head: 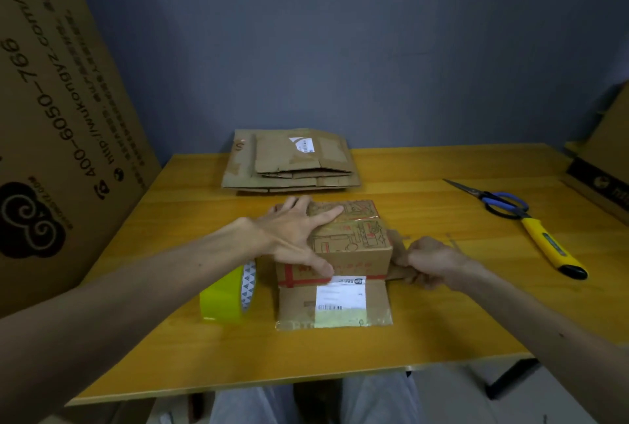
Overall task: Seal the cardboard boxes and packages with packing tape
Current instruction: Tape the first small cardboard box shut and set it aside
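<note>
A small cardboard box (354, 239) with red line drawings on top stands in the middle of the wooden table (442, 314). Its front flap (296, 304) lies flat toward me and carries a white shipping label (340, 301). My left hand (296, 233) lies spread on the box top, fingers straight, thumb down on the front face. My right hand (429, 262) grips the box's right side flap (396, 272), fingers curled round it. A roll of yellow packing tape (224, 297) stands on edge just left of the box.
A stack of flattened cardboard boxes (292, 161) lies at the table's back. Blue-handled scissors (493, 200) and a yellow utility knife (551, 250) lie at the right. A large printed carton (61, 100) leans at the left; another carton (602, 165) is at the right edge.
</note>
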